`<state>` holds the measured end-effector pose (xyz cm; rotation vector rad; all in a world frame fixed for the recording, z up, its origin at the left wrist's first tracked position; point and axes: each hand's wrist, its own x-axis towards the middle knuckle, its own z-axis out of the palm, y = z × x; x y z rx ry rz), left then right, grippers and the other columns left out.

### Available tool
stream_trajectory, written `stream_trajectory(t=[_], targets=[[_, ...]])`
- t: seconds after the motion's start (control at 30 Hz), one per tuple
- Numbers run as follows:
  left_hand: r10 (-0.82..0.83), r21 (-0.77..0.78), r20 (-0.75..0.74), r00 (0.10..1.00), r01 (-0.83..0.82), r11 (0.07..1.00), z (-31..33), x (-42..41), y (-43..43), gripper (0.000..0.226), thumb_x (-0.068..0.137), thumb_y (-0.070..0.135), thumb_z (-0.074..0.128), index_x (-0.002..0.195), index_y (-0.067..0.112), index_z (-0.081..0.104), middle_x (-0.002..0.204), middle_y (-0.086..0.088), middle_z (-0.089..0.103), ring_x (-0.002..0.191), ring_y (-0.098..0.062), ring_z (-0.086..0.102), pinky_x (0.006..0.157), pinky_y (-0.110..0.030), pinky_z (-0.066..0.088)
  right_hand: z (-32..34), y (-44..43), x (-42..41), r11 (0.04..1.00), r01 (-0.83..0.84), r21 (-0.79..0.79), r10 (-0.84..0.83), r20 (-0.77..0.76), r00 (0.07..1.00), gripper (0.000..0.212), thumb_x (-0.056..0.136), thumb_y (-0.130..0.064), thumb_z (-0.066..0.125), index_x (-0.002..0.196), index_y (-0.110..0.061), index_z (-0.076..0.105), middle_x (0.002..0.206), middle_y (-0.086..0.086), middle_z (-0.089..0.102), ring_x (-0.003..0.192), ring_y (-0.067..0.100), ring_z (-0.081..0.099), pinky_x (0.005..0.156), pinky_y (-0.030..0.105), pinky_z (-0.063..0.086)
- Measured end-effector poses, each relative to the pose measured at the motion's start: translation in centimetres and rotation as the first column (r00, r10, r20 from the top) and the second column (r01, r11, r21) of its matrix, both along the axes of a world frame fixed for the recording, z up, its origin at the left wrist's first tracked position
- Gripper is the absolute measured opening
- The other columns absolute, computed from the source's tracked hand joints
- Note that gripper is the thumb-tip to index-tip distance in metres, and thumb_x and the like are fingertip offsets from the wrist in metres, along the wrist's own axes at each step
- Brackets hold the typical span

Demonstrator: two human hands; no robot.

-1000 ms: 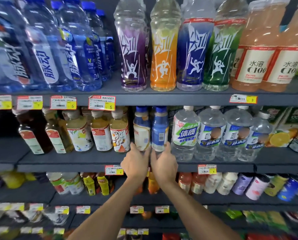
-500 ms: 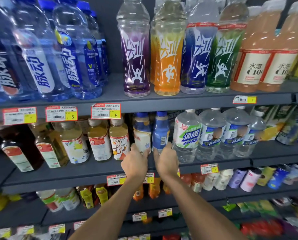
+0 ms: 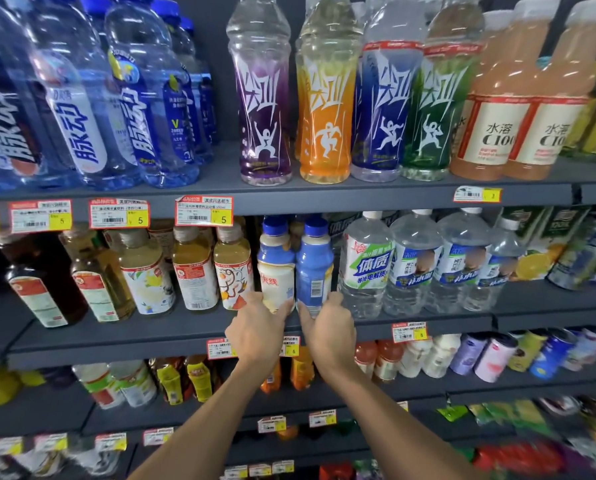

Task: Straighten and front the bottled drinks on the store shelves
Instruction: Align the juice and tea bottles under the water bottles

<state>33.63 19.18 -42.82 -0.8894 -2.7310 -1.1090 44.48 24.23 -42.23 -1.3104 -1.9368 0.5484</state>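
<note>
At nine o'clock in the view, a row of amber tea bottles (image 3: 194, 268) stands along the front of the middle shelf (image 3: 116, 337), their labels turned at mixed angles. Just to their three o'clock, near the centre, two blue-capped bottles stand upright, touching side by side. The left hand (image 3: 255, 332) reaches up from six o'clock and grips the base of the cream-labelled bottle (image 3: 275, 268), fingers curled round its lower part; red characters show on this bottle's front. The right hand (image 3: 331, 334) is clamped on the foot of the blue-labelled bottle (image 3: 313, 265), thumb on the near side and fingers wrapped round at three o'clock; this bottle's barcode faces outward. The two hands are just beside each other. Further toward three o'clock, a clear electrolyte water bottle (image 3: 365, 268) with a green-and-white label stands just beside the blue-labelled bottle. At twelve o'clock, on the top shelf (image 3: 324, 199), tall purple, orange, blue and green sports-drink bottles (image 3: 327, 126) stand upright in a row.
</note>
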Motion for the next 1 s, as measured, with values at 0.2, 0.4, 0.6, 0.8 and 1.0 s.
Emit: stream_trajectory(t=[0.2, 0.4, 0.6, 0.8, 1.0], targets=[[-0.017, -0.011, -0.04, 0.999, 0.016, 1.0, -0.5, 0.1, -1.1, 0.063, 0.085, 0.08, 0.046, 0.124, 0.031, 0.048, 0.084, 0.006, 0.071, 0.082, -0.02, 0.069, 0.065, -0.035, 0.046, -0.4, -0.4, 1.3, 0.996, -0.084, 0.004, 0.084, 0.01, 0.996, 0.061, 0.095, -0.048, 0.056, 0.142, -0.02, 0.031, 0.087, -0.002, 0.072, 0.083, 0.021, 0.071, 0.071, 0.037, 0.056], [-0.129, -0.016, -0.058, 0.99, 0.128, 0.992, 0.4, -0.5, -0.8, 0.048, 0.092, 0.064, 0.051, 0.124, 0.028, 0.049, 0.083, 0.006, 0.069, 0.079, -0.019, 0.067, 0.069, -0.037, 0.054, 0.8, 1.3, 0.9, 0.992, -0.118, -0.048, 0.123, 0.114, 0.986, 0.08, 0.092, -0.042, 0.06, 0.155, -0.016, 0.018, 0.101, 0.006, 0.073, 0.096, 0.03, 0.07, 0.081, 0.039, 0.054], [-0.1, 0.025, -0.021, 0.995, 0.1, 0.995, 0.5, -0.2, -0.9, 0.051, 0.09, 0.064, 0.058, 0.124, 0.026, 0.055, 0.087, 0.006, 0.071, 0.081, -0.017, 0.068, 0.066, -0.034, 0.051, 0.5, 0.4, 0.4, 0.998, -0.035, -0.044, 0.035, -0.01, 0.999, 0.052, 0.089, -0.047, 0.071, 0.114, -0.024, 0.032, 0.097, 0.002, 0.072, 0.088, 0.023, 0.071, 0.064, 0.03, 0.048], [-0.054, 0.011, -0.039, 0.998, 0.054, 0.998, 0.4, 0.0, -1.9, 0.065, 0.085, 0.075, 0.053, 0.131, 0.028, 0.051, 0.084, 0.007, 0.071, 0.078, -0.015, 0.065, 0.06, -0.031, 0.041, 0.5, 0.0, 0.5, 0.999, -0.025, -0.047, 0.026, 0.021, 0.999, 0.055, 0.089, -0.058, 0.066, 0.111, -0.025, 0.029, 0.096, 0.003, 0.071, 0.088, 0.025, 0.071, 0.066, 0.035, 0.055], [-0.162, 0.002, 0.016, 0.987, 0.162, 0.987, 0.6, -0.5, -1.7, 0.055, 0.09, 0.063, 0.057, 0.131, 0.027, 0.048, 0.086, 0.005, 0.072, 0.083, -0.015, 0.068, 0.071, -0.035, 0.055, 0.2, 0.6, 1.0, 0.996, -0.069, -0.064, 0.078, 0.15, 0.986, 0.059, 0.093, -0.053, 0.059, 0.134, -0.016, 0.039, 0.109, 0.005, 0.07, 0.098, 0.028, 0.069, 0.078, 0.039, 0.055]])
